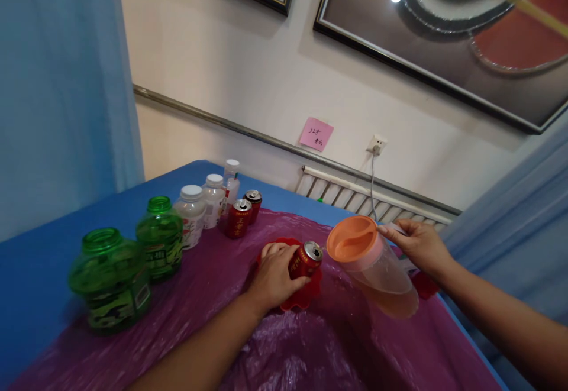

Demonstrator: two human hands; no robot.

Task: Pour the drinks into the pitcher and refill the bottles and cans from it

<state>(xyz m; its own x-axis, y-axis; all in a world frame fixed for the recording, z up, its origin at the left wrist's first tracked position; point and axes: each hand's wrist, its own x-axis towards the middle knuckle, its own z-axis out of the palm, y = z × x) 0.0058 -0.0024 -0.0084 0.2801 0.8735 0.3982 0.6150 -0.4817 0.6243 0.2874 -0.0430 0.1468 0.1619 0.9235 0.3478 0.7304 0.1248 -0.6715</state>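
Note:
My left hand (276, 277) is wrapped around a red drink can (306, 261), tilted to the right over a red scalloped dish (296, 303). With my right hand (415, 246) I grip the handle of a clear plastic pitcher (384, 281) with an orange lid (355, 238). The pitcher leans left, its spout beside the can's top, and some liquid shows in its lower part. Whether liquid is flowing from the spout is too small to tell. Part of the dish is hidden behind my left hand and the can.
On the left stand two green plastic jars (109, 284), white-capped clear bottles (190, 216) and two more red cans (239, 218). Purple plastic sheeting (208, 302) covers much of the blue table (39, 261). Behind are a radiator (337, 194) and a wall socket (377, 144) with a cord.

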